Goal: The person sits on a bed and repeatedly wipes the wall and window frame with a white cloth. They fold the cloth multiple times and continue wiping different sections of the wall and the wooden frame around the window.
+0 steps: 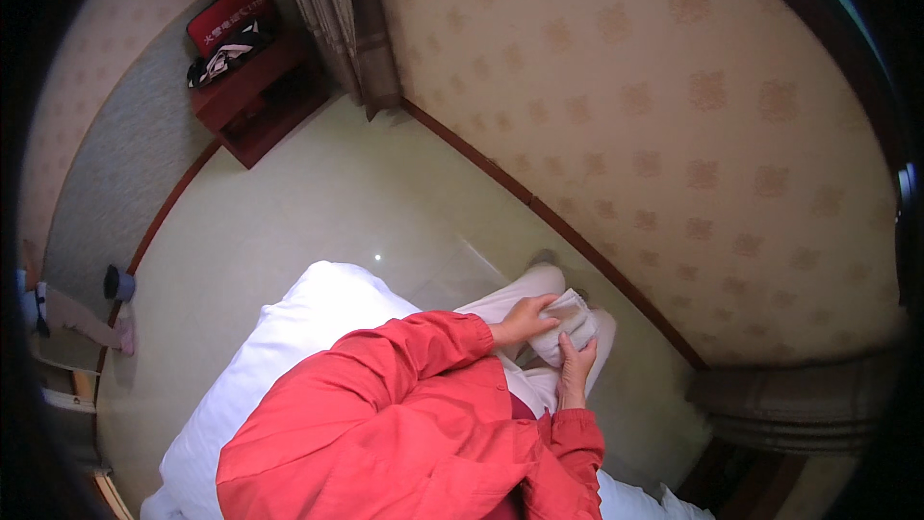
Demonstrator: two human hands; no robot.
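Note:
A folded whitish cloth [564, 325], rather like a small towel, is held above my lap. My left hand [523, 319] grips its left side, with the fingers reaching over the top. The lower right edge is pinched by my right hand [577, 363], thumb on the upper face. Beneath the cloth are my legs in pale trousers [498, 300], which it partly hides. Red jacket sleeves [433, 343] cover both arms to the wrists. I sit on a bed with white bedding [325, 310].
A patterned wall [650, 180] with a brown baseboard [476, 152] runs along the right. In the far corner, a nightstand [253, 94] carries crumpled clothing [227, 61] and a red case [234, 14] bearing writing. Another person's leg [83, 321] and a small bin [119, 284] are at left.

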